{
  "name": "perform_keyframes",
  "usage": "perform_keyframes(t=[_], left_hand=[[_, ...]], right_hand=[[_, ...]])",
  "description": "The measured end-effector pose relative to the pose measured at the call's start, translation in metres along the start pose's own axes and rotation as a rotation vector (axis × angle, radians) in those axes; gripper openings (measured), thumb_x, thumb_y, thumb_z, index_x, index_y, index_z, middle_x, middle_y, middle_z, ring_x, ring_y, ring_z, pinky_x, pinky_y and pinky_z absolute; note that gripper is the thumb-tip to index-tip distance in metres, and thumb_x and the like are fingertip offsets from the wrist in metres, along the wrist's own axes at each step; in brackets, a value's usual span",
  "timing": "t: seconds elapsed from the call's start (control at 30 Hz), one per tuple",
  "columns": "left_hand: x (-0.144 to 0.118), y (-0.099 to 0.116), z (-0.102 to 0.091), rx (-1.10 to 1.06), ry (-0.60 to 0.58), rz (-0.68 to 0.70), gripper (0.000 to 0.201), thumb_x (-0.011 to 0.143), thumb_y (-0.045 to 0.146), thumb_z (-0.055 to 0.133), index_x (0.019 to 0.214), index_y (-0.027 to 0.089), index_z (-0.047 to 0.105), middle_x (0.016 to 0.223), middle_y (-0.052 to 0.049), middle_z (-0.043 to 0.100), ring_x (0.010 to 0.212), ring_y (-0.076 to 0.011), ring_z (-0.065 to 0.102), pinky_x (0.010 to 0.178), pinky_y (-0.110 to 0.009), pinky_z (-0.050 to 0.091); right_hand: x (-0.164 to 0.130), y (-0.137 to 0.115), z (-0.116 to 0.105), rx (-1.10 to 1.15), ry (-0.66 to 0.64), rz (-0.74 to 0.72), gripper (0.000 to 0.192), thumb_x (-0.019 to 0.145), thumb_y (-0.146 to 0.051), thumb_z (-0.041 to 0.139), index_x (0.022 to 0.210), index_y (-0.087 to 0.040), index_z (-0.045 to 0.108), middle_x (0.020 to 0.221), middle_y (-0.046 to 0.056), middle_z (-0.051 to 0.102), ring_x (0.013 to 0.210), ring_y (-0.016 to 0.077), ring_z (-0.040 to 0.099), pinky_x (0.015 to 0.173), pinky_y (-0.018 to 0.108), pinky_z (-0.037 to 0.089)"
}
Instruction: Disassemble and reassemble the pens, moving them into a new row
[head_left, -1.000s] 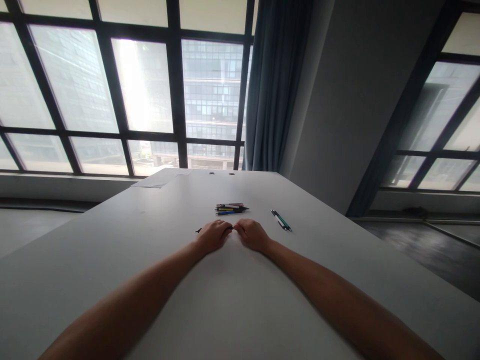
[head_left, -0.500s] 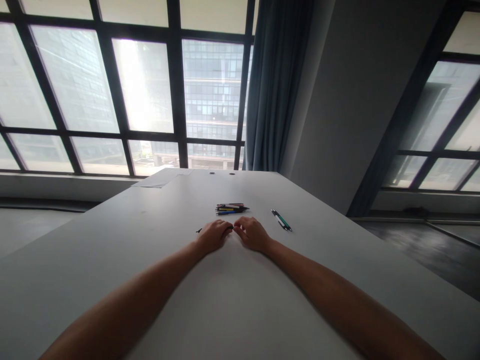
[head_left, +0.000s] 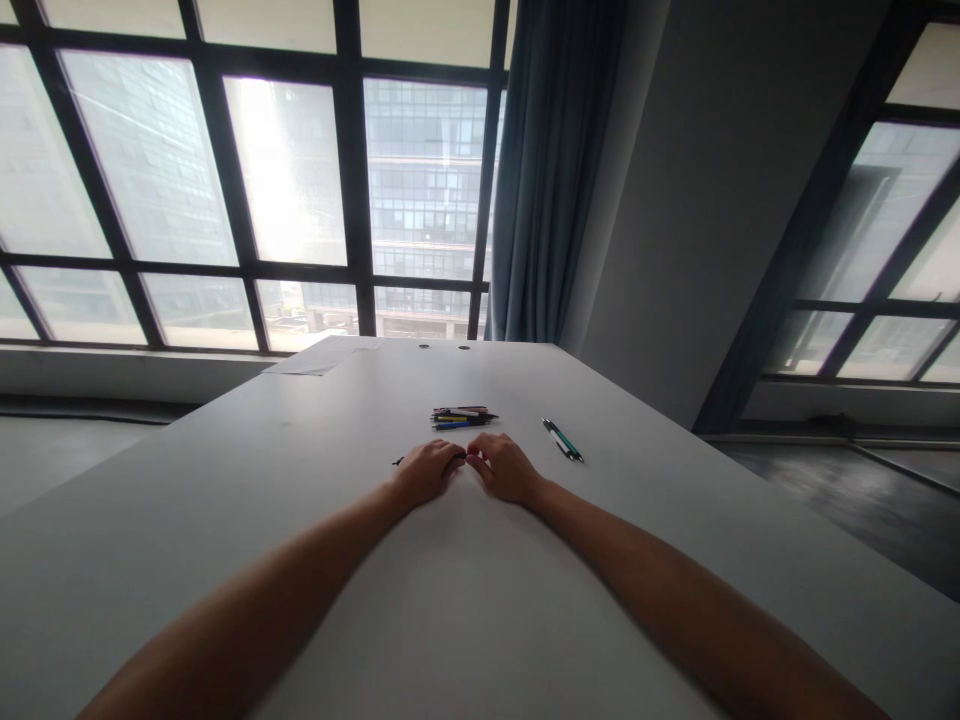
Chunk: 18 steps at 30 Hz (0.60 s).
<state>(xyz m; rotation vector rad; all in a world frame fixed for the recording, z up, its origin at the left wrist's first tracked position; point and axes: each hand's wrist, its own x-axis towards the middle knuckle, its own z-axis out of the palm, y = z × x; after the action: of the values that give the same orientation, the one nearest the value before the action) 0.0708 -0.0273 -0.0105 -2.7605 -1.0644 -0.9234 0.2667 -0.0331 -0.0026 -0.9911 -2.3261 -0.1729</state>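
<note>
My left hand (head_left: pixel 429 470) is closed around a thin dark pen (head_left: pixel 397 462), one end of which sticks out past its left side. Most of the pen is hidden under the fingers. Its other end emerges between the two hands, where the fingertips of my right hand (head_left: pixel 504 467) are pinched on it. A small reddish spot shows at the right fingertips. Just beyond the hands lies a pile of several pens (head_left: pixel 459 418), with black, blue, yellow and white parts. To the right, a pair of pens (head_left: pixel 562 440), green and black-and-white, lie side by side at a slant.
The white table (head_left: pixel 480 600) runs away from me toward the windows. White paper sheets (head_left: pixel 311 358) lie at its far left edge. Two dark round fittings (head_left: pixel 464 348) sit at the far end. Behind are a blue curtain (head_left: pixel 540 180) and a grey pillar (head_left: pixel 697 200).
Both hands stay in the same place. The right fingertips have shifted very slightly at the pen's end, and a reddish spot now shows there. The other pens have not moved.
</note>
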Motion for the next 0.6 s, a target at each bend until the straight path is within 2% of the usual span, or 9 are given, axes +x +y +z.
perform_keyframes(t=[0.23, 0.47, 0.6], left_hand=[[-0.0001, 0.0006, -0.0003, 0.009, -0.003, 0.006, 0.024, 0.094, 0.031, 0.046, 0.104, 0.02, 0.065, 0.095, -0.006, 0.069, 0.088, -0.017, 0.063, 0.077, -0.027, 0.05], [-0.0002, 0.0012, -0.0014, 0.053, 0.015, 0.024, 0.025, 0.094, 0.034, 0.047, 0.105, 0.021, 0.065, 0.093, -0.005, 0.07, 0.088, -0.0172, 0.063, 0.075, -0.028, 0.049], [-0.0001, 0.0001, -0.0001, 0.041, 0.043, 0.035, 0.026, 0.095, 0.036, 0.045, 0.105, 0.021, 0.064, 0.095, -0.005, 0.07, 0.088, -0.0172, 0.064, 0.077, -0.028, 0.049]], right_hand=[[0.0011, -0.0006, -0.0023, -0.063, -0.026, -0.04, 0.025, 0.096, -0.022, 0.043, 0.083, -0.014, 0.062, 0.082, 0.007, 0.062, 0.074, 0.0166, 0.053, 0.073, 0.029, 0.033], [0.0006, -0.0004, 0.001, -0.046, -0.015, -0.002, 0.027, 0.096, -0.019, 0.041, 0.077, -0.015, 0.06, 0.078, 0.005, 0.061, 0.072, 0.0161, 0.052, 0.072, 0.029, 0.032], [-0.0004, 0.0013, 0.0023, -0.027, 0.015, -0.011, 0.025, 0.097, -0.026, 0.042, 0.083, -0.015, 0.059, 0.08, 0.005, 0.062, 0.074, 0.0166, 0.053, 0.072, 0.029, 0.032]])
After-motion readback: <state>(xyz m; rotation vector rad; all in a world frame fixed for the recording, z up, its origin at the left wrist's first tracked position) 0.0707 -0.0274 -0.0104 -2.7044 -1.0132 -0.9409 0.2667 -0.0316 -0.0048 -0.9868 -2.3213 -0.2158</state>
